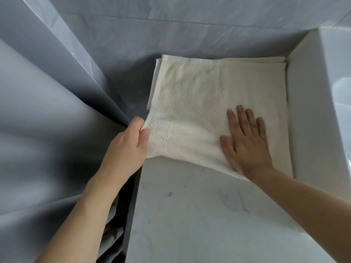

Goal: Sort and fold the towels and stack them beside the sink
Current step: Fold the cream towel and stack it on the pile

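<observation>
A cream towel (199, 95) lies folded on the pale marble counter (199, 215), its right edge against the white sink's outer wall (307, 111). Another folded layer shows beneath it along the far and left edges. My left hand (131, 147) pinches the towel's near left corner at the counter's left edge, thumb on top. My right hand (247, 141) rests flat on the towel's near right part, fingers spread, palm down.
A grey shower curtain (47, 120) hangs in folds to the left, close to the counter's edge. Grey tiled wall (171, 25) runs behind the towel. The sink basin (341, 92) sits at the far right. Bare counter stretches in front of the towel.
</observation>
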Motion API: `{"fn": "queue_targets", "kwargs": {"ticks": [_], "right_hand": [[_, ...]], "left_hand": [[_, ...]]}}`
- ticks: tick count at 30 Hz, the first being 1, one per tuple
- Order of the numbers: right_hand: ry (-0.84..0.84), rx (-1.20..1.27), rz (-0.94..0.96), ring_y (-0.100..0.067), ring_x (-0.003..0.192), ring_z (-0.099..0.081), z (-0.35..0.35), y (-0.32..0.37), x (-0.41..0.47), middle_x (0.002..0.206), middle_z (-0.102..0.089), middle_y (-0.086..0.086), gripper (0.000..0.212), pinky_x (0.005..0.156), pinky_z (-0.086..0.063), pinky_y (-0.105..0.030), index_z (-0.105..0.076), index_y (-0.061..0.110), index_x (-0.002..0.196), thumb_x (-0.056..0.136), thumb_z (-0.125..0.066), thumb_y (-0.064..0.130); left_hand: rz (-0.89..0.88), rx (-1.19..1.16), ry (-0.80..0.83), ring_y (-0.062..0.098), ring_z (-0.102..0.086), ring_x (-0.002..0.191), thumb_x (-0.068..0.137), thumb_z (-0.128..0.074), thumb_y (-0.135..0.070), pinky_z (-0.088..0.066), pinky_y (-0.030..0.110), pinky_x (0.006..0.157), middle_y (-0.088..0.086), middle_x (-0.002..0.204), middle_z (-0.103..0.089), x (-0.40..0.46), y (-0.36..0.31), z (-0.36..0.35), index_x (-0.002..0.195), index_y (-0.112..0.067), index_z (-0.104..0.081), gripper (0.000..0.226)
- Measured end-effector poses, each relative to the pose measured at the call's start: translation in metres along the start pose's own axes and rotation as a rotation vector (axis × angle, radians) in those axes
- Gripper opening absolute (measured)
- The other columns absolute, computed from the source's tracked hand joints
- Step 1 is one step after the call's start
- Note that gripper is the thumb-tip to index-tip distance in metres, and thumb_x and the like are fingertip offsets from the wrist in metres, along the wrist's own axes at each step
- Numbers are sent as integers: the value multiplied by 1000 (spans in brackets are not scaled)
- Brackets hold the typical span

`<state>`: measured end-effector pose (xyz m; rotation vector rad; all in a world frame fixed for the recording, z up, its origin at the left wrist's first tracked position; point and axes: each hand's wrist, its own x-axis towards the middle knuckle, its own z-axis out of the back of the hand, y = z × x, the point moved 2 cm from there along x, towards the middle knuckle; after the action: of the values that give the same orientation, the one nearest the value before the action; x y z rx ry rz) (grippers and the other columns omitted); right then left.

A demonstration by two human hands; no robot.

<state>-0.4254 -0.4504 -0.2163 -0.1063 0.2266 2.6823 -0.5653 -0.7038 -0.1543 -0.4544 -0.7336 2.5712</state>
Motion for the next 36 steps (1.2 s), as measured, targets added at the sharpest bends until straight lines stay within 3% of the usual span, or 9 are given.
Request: {"fn": "queue_targets", "kwargs": {"ticks": [6,11,13,17,21,25,27,31,36], "right_hand": [[0,-10,24,-22,152,2,0,-4,0,165,-2,-4,78,122,2,-44,-6,24,158,88,-23,56],[-14,-6,39,-22,152,3,-3,-2,2,165,-1,-5,77,122,3,-45,-5,24,158,90,-23,54],[-59,43,41,-23,152,1,-1,-4,-3,165,-3,-7,74,122,5,-44,-7,20,158,92,-23,52],[-181,154,221,-31,144,-30,10,4,-42,154,-32,-17,64,120,-11,-53,-36,4,147,94,-38,40],[-184,66,373,-34,106,-54,6,4,-87,117,-57,-14,45,100,-39,-45,-58,8,119,84,-54,36],[-193,45,272,-30,82,-55,9,-4,-85,93,-58,-5,25,77,-40,-39,-64,13,99,83,-46,20],[-196,47,270,-30,76,-56,10,-4,-80,87,-57,-6,21,71,-44,-40,-63,11,92,82,-46,17],[-208,82,227,-31,71,-55,13,-1,-78,84,-56,-9,21,66,-47,-39,-60,9,85,81,-40,16],[-208,93,199,-33,68,-56,17,0,-77,83,-57,-9,23,62,-47,-37,-61,8,85,77,-39,12]], "left_hand": [[289,41,195,13,-39,56,97,-47,-31,-31,29,53,0,70,-47,-5,13,-20,84,-12,-50,23],[375,-474,70,11,-30,60,93,-56,-27,-25,30,59,2,68,-32,-7,2,-11,78,1,-39,36],[396,-501,84,12,-33,65,92,-57,-23,-27,29,61,1,72,-36,-9,-1,-11,82,3,-44,30],[448,-389,129,16,-41,74,90,-57,-23,-31,30,64,3,81,-44,-7,3,-14,95,1,-53,25],[557,-309,270,19,-52,75,93,-52,-34,-47,37,69,5,88,-53,-12,2,-19,97,-7,-58,28],[604,-303,317,23,-65,69,95,-51,-37,-58,35,59,8,101,-56,-17,-4,-15,95,-19,-54,18],[597,-343,326,25,-70,71,95,-53,-32,-61,34,60,11,106,-60,-18,-5,-15,97,-18,-58,16],[531,-627,263,25,-72,94,96,-59,-24,-59,43,87,7,101,-75,-22,-14,-16,97,-11,-70,17],[615,-977,110,17,-74,91,95,-64,-24,-56,39,87,0,97,-77,-30,-16,-21,104,-14,-69,15]]}}
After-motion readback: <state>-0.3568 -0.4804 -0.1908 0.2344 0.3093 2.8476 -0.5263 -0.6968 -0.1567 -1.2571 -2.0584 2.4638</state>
